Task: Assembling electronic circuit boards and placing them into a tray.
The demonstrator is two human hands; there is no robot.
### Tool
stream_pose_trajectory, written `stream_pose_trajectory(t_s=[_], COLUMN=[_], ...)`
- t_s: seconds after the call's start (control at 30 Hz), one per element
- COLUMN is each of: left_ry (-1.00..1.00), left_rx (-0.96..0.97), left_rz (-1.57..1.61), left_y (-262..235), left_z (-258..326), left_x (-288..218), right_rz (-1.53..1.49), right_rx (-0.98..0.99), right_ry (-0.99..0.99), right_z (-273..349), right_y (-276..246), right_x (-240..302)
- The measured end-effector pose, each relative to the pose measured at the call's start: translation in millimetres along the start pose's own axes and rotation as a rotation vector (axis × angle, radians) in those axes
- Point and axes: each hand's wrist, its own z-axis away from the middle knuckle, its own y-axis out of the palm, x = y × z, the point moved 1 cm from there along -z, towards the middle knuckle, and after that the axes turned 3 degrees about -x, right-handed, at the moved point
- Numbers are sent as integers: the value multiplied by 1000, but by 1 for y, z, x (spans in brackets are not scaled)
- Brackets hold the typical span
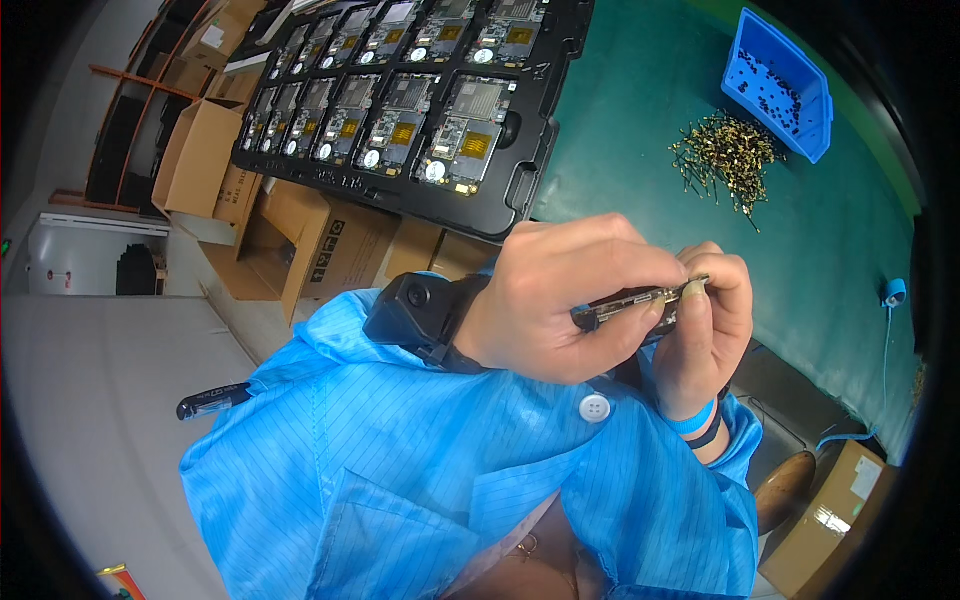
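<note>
A thin circuit board (612,308), seen nearly edge-on, is held up in front of my chest. My left hand (560,290) pinches it between thumb and fingers. Bent over the board's other end, my right hand (712,315) has its thumb and forefinger pressed together on the edge. Whether a small part sits between those fingertips cannot be made out. Beyond my left hand lies a black tray (515,205) with rows of similar circuit boards (465,140), each bearing a gold-brown patch and most a white round sticker.
On the green tabletop (620,140) lies a heap of small black-and-gold wired parts (728,158). Beside it a blue bin (815,130) holds small black pieces. A blue cord (888,350) runs down the right side. Cardboard boxes (335,250) stand left of the table.
</note>
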Motion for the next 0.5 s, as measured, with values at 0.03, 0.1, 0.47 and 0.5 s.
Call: stream_pose_trajectory(t_s=[0.03,0.1,0.47,0.5], left_ry=[0,-1,0,1], left_rx=[-14,-27,-24,-23], left_rz=[6,12,49,49], left_y=[1,1,1,1], left_z=[0,0,1,2], left_x=[0,0,-1,-1], right_rz=[-7,-14,-4,-3], right_rx=[-1,-3,25,24], right_ry=[4,8,-4,-4], right_z=[0,0,2,2], right_y=[0,0,-1,-1], right_x=[0,0,-1,-1])
